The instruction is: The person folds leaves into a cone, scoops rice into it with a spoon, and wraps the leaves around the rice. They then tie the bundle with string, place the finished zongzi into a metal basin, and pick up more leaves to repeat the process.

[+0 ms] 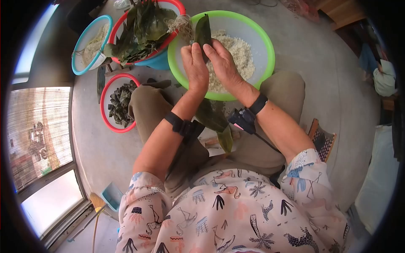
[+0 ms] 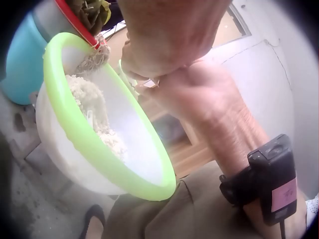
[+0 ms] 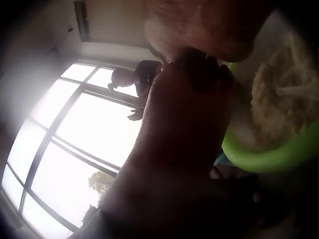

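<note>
My left hand (image 1: 195, 69) and right hand (image 1: 225, 65) meet over the near left part of a green-rimmed basin (image 1: 270, 46). Between them they grip a dark green long leaf (image 1: 203, 31), its narrow end pointing up and away; the thumbs lie along its near side. Whether the folded leaf holds any filling I cannot tell. White grainy rice (image 1: 238, 55) is heaped in the basin below, with a pale handle (image 3: 296, 91) sticking out of it. In the left wrist view the hands overlap and hide the leaf.
A red-rimmed basin (image 1: 180, 6) of leaves stands at the back, pale fibre ties (image 1: 181, 24) draped over its edge. Left of it is a blue-rimmed basin (image 1: 74, 59). Small wrapped leaf parcels (image 1: 121, 101) fill another red-rimmed basin. More leaves (image 1: 211, 116) lie between the knees.
</note>
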